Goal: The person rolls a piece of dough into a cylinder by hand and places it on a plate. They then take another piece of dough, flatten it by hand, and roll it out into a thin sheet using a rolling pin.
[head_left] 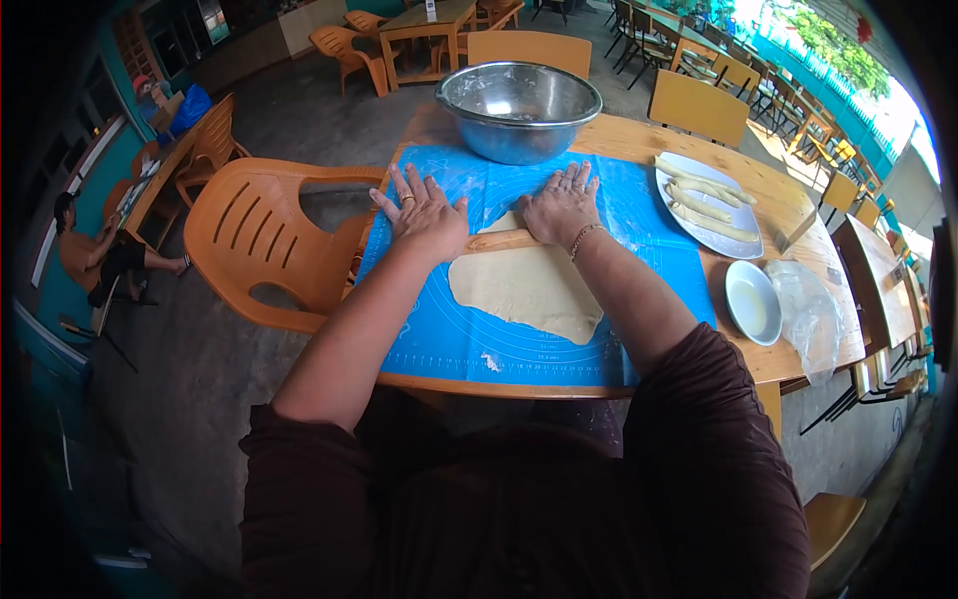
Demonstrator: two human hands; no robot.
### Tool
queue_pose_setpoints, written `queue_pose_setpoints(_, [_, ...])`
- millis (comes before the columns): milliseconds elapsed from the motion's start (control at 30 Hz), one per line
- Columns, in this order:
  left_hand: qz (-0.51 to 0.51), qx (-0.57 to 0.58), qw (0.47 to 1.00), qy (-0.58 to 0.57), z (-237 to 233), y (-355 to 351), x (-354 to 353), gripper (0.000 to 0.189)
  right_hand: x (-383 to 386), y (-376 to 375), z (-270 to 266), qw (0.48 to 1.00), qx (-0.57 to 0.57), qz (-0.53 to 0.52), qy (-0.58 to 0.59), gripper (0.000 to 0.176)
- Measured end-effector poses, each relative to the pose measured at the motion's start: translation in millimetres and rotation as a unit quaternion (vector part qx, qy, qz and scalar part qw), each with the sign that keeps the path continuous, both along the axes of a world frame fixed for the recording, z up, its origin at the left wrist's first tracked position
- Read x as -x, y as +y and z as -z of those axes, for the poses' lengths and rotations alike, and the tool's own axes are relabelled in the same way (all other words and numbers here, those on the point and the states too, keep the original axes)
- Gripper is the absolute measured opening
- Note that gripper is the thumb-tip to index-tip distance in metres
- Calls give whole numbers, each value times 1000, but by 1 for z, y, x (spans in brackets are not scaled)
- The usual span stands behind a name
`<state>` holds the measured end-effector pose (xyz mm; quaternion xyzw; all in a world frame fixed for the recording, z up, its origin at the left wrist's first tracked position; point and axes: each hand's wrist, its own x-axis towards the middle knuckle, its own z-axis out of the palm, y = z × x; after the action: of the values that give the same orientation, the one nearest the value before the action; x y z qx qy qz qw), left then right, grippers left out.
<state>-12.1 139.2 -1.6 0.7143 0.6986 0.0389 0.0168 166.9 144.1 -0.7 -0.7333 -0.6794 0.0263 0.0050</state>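
A wooden rolling pin (502,240) lies across a flat sheet of dough (529,290) on a blue measuring mat (439,344). My left hand (427,215) rests over the pin's left end, its fingers spread and stretched forward. Over the right end is my right hand (562,208), palm down with fingers stretched forward and no grip around the pin. The palms cover both ends of the pin. A little dough shows beyond the pin, between the hands. Dough scraps (490,361) stick to the mat near its front edge.
Behind the mat stands a large metal bowl (520,112). To the right are a white plate (740,237) with several dough strips, a small white bowl (753,302) and a clear plastic bag (808,314). An orange chair (264,235) adjoins the table's left side. A person (90,250) sits far left.
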Motion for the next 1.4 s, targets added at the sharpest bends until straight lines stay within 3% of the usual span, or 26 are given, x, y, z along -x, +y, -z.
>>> queue_pose_setpoints(167, [-42, -19, 999, 4, -4, 17, -5, 68, 0, 13, 3, 998, -52, 44, -5, 77])
queue_pose_setpoints(267, [-72, -69, 994, -35, -3, 26, -6, 63, -8, 26, 11, 987, -155, 46, -5, 64])
queue_pose_setpoints(333, [-66, -185, 980, -6, 0, 27, -6, 52, -19, 42, 18, 956, -278, 14, 93, 47])
queue_pose_setpoints(367, [-66, -183, 981, -5, -1, 25, 0, 52, -25, 43, 21, 956, -276, 14, 94, 47])
queue_pose_setpoints(433, [111, -118, 978, -131, -22, 14, 14, 49, -34, 37, 9, 949, -267, -35, 166, 35])
queue_pose_setpoints(467, [112, -117, 978, -132, -24, 5, 19, 49, -38, 27, 4, 949, -266, -34, 164, 35])
queue_pose_setpoints(533, [258, -114, 953, -111, -18, -18, 28, 44, -41, -13, -6, 945, -192, -203, 168, 31])
queue_pose_setpoints(567, [258, -110, 953, -115, -12, -22, 29, 44, -45, -23, 6, 929, -191, -273, 158, 25])
queue_pose_setpoints(667, [275, -55, 956, -84, -5, -27, 28, 38, -36, -47, 12, 935, -215, -269, 90, 20])
queue_pose_setpoints(800, [273, -131, 951, -66, -21, -28, 15, 32, -51, -34, -5, 938, -193, -276, 77, 16])
queue_pose_setpoints(867, [267, -176, 944, -84, -28, -36, 7, 33, -59, -41, -24, 924, -241, -281, 92, 14])
queue_pose_setpoints(900, [269, -176, 943, -85, -38, -48, 1, 32, -63, -49, -35, 927, -229, -283, 90, 24])
queue_pose_setpoints(1000, [294, -184, 935, -81, -26, -74, -13, 32, -81, -69, -38, 936, -177, -279, 124, 25])
queue_pose_setpoints(1167, [323, -172, 924, -108, 4, -82, -24, 33, -102, -76, 7, 940, -140, -276, 144, 23])
queue_pose_setpoints(1267, [323, -108, 938, -60, -7, -80, -24, 38, -105, -77, -1, 947, -89, -298, 75, 22])
queue_pose_setpoints(1300, [305, -26, 947, -99, -15, -78, -26, 42, -102, -74, -14, 947, -90, -298, 75, 22])
queue_pose_setpoints(1333, [285, 56, 947, -137, -21, -74, -30, 47, -95, -69, -32, 968, 13, -229, 104, 32])
queue_pose_setpoints(1367, [287, 58, 946, -137, -24, -66, -33, 47, -90, -63, -43, 972, 118, -155, 131, 43])
queue_pose_setpoints(1400, [263, 30, 950, -165, -24, -56, -38, 55, -90, -53, -38, 972, 120, -154, 131, 43])
